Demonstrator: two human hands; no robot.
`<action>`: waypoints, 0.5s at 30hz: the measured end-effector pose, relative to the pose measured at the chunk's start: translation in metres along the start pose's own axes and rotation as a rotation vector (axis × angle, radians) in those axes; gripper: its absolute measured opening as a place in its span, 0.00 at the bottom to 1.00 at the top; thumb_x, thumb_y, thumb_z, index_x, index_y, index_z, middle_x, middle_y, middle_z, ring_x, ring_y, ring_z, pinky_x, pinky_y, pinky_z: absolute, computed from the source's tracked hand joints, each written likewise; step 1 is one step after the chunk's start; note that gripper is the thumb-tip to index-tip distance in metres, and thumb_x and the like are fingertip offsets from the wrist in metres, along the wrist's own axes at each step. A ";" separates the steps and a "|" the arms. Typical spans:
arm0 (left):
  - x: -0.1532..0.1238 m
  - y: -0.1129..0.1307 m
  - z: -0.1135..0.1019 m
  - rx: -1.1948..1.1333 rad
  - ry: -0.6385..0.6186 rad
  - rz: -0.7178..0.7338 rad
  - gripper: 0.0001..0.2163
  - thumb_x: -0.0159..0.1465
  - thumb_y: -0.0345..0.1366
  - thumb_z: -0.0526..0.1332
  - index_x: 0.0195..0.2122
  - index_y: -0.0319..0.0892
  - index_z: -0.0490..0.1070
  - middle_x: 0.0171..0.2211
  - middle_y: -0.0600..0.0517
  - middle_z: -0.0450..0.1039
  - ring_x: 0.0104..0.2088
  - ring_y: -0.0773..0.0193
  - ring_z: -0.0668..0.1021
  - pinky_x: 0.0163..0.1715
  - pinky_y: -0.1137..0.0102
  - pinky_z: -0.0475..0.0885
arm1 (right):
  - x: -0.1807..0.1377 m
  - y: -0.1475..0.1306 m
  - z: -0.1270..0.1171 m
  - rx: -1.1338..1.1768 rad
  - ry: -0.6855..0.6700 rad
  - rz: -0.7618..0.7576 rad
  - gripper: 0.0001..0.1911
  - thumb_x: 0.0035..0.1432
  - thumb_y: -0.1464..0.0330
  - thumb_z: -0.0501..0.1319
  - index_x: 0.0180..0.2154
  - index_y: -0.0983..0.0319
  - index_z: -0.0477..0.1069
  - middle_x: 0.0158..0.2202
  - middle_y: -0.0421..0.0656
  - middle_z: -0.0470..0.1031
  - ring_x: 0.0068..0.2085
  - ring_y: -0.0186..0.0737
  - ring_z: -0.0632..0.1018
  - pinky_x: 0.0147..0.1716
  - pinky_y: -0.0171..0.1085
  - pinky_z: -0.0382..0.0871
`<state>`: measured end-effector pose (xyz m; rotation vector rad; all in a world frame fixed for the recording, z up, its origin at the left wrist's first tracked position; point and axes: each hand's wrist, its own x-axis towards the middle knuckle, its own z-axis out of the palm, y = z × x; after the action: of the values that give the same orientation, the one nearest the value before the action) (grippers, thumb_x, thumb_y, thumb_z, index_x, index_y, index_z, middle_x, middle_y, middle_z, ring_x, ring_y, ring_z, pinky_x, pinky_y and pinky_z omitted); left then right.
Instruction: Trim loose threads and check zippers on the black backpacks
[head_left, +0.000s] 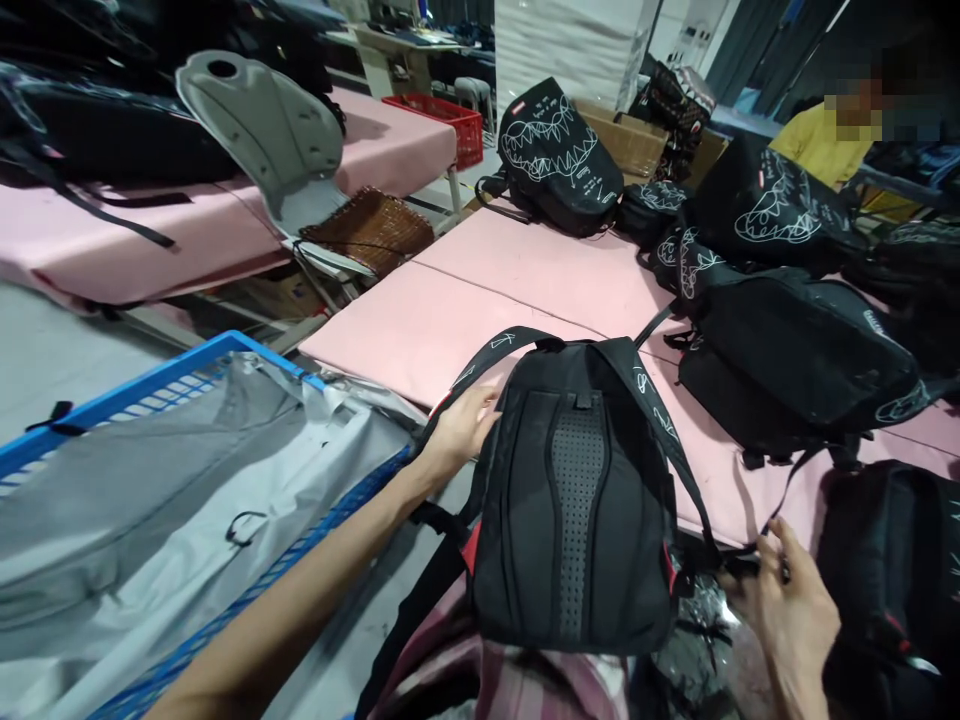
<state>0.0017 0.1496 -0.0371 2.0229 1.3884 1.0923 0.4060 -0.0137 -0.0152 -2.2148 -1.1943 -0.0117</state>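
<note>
Black backpack (574, 500), mesh back panel up; left hand (459, 428) grips its side, right hand (787, 610) pinches its strap (671, 440).

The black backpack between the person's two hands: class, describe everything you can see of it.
The black backpack stands back panel toward the camera, at the near edge of the pink table. It looks like woven fabric, with a perforated padded strip down its centre, red trim at the lower corners and white doodles on the shoulder straps. The left hand grips its upper left side; the right hand pinches the end of the right strap.
</note>
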 end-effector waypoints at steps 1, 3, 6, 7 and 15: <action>-0.003 0.000 0.000 0.110 -0.041 0.131 0.13 0.64 0.34 0.51 0.47 0.39 0.67 0.46 0.44 0.71 0.52 0.57 0.71 0.52 0.59 0.67 | 0.000 -0.010 0.005 -0.017 -0.003 -0.061 0.30 0.54 0.52 0.52 0.54 0.58 0.66 0.50 0.51 0.72 0.45 0.56 0.74 0.42 0.48 0.66; -0.008 0.000 -0.003 0.288 -0.104 0.314 0.14 0.65 0.29 0.48 0.48 0.41 0.68 0.48 0.45 0.71 0.58 0.56 0.65 0.56 0.57 0.62 | 0.000 -0.035 0.022 -0.061 -0.053 -0.213 0.33 0.53 0.50 0.54 0.57 0.57 0.62 0.54 0.48 0.68 0.46 0.56 0.74 0.42 0.47 0.67; -0.003 0.003 -0.010 0.475 -0.050 0.311 0.15 0.64 0.29 0.49 0.49 0.45 0.68 0.50 0.45 0.70 0.58 0.52 0.64 0.55 0.53 0.61 | 0.012 -0.064 0.048 -0.159 -0.170 -0.331 0.33 0.52 0.52 0.57 0.58 0.56 0.61 0.55 0.48 0.67 0.39 0.54 0.77 0.37 0.46 0.67; 0.003 0.005 -0.012 0.524 -0.001 0.237 0.16 0.64 0.29 0.50 0.50 0.46 0.68 0.51 0.44 0.69 0.58 0.49 0.64 0.54 0.50 0.60 | 0.021 -0.070 0.054 -0.173 -0.202 -0.328 0.31 0.52 0.54 0.57 0.57 0.55 0.63 0.54 0.47 0.69 0.36 0.52 0.77 0.36 0.46 0.67; 0.113 -0.014 -0.010 -0.011 -0.070 -0.446 0.16 0.59 0.42 0.55 0.43 0.38 0.71 0.33 0.46 0.76 0.33 0.54 0.78 0.33 0.65 0.71 | 0.137 -0.090 0.097 0.675 -0.400 0.098 0.21 0.47 0.57 0.63 0.40 0.64 0.75 0.38 0.47 0.78 0.40 0.47 0.77 0.39 0.41 0.70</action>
<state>0.0060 0.2586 -0.0015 1.6123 1.6829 0.8198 0.3924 0.1763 -0.0087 -1.7004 -1.0736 0.7893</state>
